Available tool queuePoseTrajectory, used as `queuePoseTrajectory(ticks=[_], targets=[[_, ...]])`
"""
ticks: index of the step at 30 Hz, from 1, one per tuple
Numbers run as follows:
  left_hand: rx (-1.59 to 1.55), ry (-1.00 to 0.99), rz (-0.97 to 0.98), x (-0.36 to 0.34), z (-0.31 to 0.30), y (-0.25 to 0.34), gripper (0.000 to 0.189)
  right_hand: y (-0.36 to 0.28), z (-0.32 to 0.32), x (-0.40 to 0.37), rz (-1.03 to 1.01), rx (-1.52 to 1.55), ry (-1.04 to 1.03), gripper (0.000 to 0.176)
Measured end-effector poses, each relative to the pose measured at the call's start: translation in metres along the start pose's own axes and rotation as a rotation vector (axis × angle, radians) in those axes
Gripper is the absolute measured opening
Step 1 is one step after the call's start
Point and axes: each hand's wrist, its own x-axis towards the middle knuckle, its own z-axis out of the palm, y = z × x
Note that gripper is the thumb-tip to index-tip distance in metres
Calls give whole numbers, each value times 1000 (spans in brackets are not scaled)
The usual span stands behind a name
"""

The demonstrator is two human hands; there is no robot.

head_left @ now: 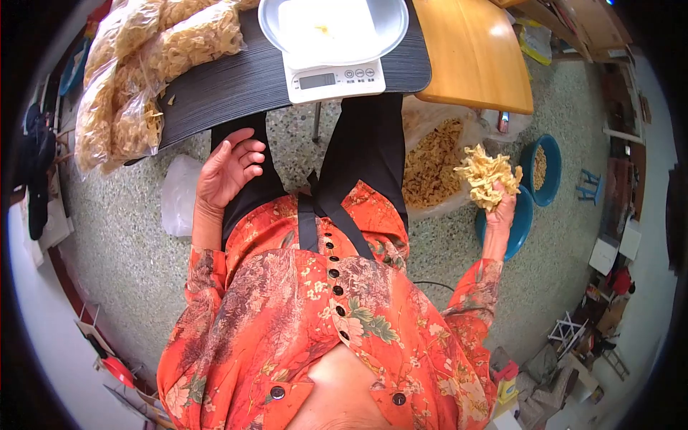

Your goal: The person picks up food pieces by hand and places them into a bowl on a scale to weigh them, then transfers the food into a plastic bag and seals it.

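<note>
My right hand (504, 207) is closed round a bunch of pale yellow dried food strips (489, 174). It is raised over a blue basin (521, 233), beside a large clear bag of darker yellow-brown dried pieces (433, 172). My left hand (231, 168) is above my left thigh with its fingers loosely curled and apart, holding nothing. Ahead of me on the dark table stands a white digital kitchen scale (337, 84). A metal bowl (398, 36) rests on it, with a white sheet or bag inside and a small yellow scrap on that.
Filled clear bags of dried strips (136, 79) lie at the left of the dark table (215, 93). A wooden surface (473, 57) adjoins it on the right. On the floor are a second blue basin (550, 172), a small blue stool (590, 186) and a whitish plastic bag (180, 197).
</note>
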Motion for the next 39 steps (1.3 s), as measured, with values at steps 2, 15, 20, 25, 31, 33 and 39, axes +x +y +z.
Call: queuePoseTrajectory(ticks=[2, 15, 20, 25, 31, 33, 39], targets=[[30, 10, 4, 2, -7, 0, 50, -22, 26, -7, 17, -82, 62, 61], [-14, 69, -5, 5, -25, 0, 48, -101, 88, 44, -3, -8, -198, 46], [-29, 53, 22, 8, -31, -11, 47, -138, 106, 66, 0, -14, -310, 44], [-73, 29, 50, 11, -36, -19, 47, -186, 149, 80, -23, -141, -449, 43], [-134, -40, 88, 15, -42, -26, 47, -234, 221, 96, 71, -97, -663, 42], [-137, -42, 104, 16, -42, -27, 46, -245, 244, 105, 131, -97, -799, 42], [-158, -70, 130, 20, -42, -26, 46, -248, 324, 93, -128, -155, -808, 35]])
